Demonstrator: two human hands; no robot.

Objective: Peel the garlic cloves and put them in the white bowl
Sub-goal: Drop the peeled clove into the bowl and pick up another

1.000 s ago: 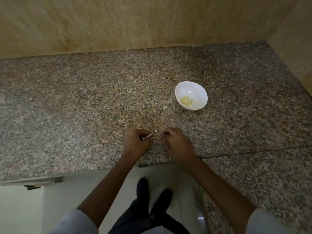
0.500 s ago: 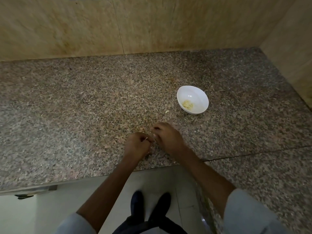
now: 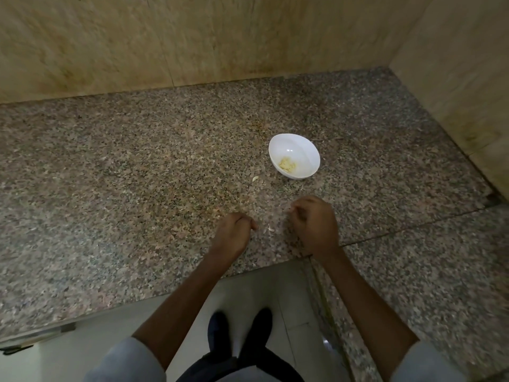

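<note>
Curled fingers (image 3: pixel 243 219) close the left hand (image 3: pixel 234 234) into a loose fist over the near part of the speckled pink-grey granite countertop (image 3: pixel 124 175), thumb tip against the forefinger. Whether anything is pinched there I cannot tell. Farther back and slightly right, a small pale piece of garlic (image 3: pixel 255 178) lies loose on the stone, near the bowl but not touching it. Between the two hands a tiny whitish scrap (image 3: pixel 270 229) lies on the counter, apart from both. Beyond it stands the round white bowl (image 3: pixel 303 150), upright, with a small heap of pale yellow peeled garlic (image 3: pixel 287 164) in its bottom. The right hand (image 3: pixel 315 226) is to the right of the scrap, its fingers (image 3: pixel 298 206) bent inward toward the thumb. What they hold, if anything, is hidden.
</note>
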